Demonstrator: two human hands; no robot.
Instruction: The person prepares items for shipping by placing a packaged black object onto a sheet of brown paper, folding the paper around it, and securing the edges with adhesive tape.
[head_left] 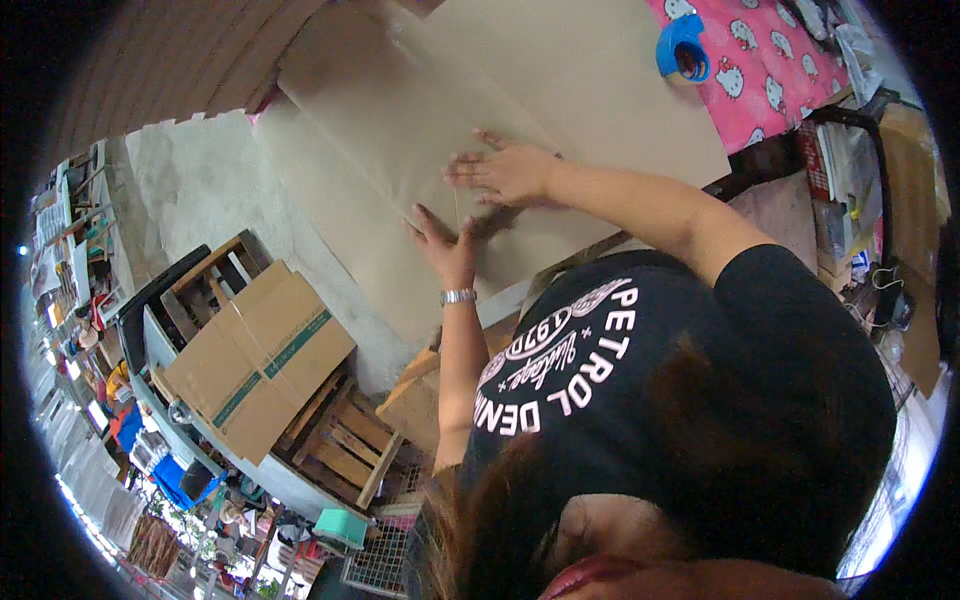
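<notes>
A large, flat brown cardboard sheet (600, 110) with crease lines lies in front of me. My left hand (446, 252), with a metal watch (458, 296) at the wrist, rests at a crease near the sheet's close side, thumb and fingers apart. Just beyond it and to the right, my right hand (505, 173) lies palm down on the board with its fingers spread. The two hands are close together but apart, and neither grips anything. A narrow slit or seam in the cardboard runs between them.
A blue tape roll (683, 52) sits at the far right, by a pink patterned cloth (755, 75). To the left, a flattened carton (260, 355) with green stripes lies over wooden pallets (345, 440). A small green container (341, 527) stands nearby. Corrugated board (180, 50) is at upper left.
</notes>
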